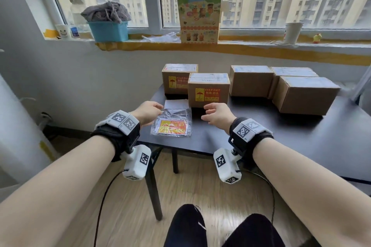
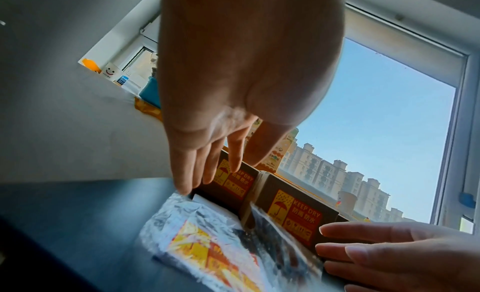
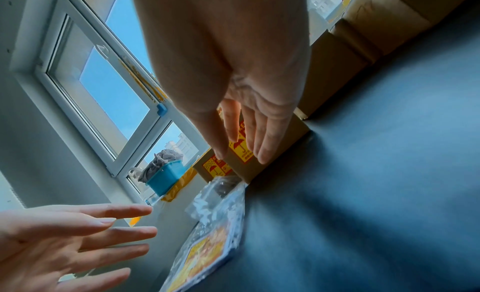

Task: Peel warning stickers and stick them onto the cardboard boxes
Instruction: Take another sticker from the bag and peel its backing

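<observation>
A clear plastic bag of red-and-yellow KEEP DRY stickers (image 1: 171, 126) (image 2: 207, 245) (image 3: 213, 224) lies near the dark table's left front corner. A white backing sheet (image 1: 175, 104) lies just behind it. My left hand (image 1: 154, 109) (image 2: 221, 163) hovers at the bag's far left edge with straight fingers, holding nothing. My right hand (image 1: 210, 110) (image 3: 241, 148) is open just in front of the nearer stickered box (image 1: 208, 90) (image 2: 293, 212). A second stickered box (image 1: 179, 82) stands behind it to the left. Three plain boxes (image 1: 251, 81) sit to the right.
The table (image 1: 301, 136) ends just left of and in front of the bag, with wooden floor below. On the windowsill stand a blue basket (image 1: 109, 31) with grey cloth, paper cups (image 1: 292, 33) and a colourful carton (image 1: 199, 18). My knees are at the bottom.
</observation>
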Tool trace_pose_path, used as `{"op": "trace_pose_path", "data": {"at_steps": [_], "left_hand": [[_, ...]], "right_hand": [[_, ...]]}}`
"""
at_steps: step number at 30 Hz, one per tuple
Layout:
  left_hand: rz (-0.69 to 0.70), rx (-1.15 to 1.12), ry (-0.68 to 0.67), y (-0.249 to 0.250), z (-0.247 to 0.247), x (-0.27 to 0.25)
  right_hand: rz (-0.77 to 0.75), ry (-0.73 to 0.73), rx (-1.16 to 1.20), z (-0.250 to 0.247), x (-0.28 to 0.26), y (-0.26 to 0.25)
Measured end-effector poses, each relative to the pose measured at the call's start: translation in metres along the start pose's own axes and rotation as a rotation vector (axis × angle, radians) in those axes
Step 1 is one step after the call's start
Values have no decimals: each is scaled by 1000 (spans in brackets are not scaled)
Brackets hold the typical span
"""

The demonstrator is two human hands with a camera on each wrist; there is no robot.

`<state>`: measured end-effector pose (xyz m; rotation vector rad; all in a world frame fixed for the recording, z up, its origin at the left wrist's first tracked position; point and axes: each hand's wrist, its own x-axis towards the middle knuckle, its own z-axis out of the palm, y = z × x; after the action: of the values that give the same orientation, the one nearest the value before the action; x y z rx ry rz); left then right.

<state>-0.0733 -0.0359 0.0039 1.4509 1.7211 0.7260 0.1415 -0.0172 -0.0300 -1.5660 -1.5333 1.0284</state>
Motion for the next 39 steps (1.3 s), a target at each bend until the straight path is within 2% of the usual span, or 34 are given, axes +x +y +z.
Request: {"op": "trace_pose_path", "data": {"at_steps": [5,12,17,23,32,39], "left_hand": [[-48,50,29,-22,3,13],[-100,7,-3,-33,14,25],[-93,-156,41,-38,17,33],[-129,-304,117,-46,14,33],[-76,-475,-34,-25,16,3],[-5,-503,-6,-3,24,-5]], "right_hand": [[59,-49,-19,28,10,3],[45,-41,-15,50,18,3],[41,-3,24,55,19,2],[27,11,124,48,4,-4],[-30,33,160,16,-17,-15],[-53,58,248,-16,-33,-20]]}}
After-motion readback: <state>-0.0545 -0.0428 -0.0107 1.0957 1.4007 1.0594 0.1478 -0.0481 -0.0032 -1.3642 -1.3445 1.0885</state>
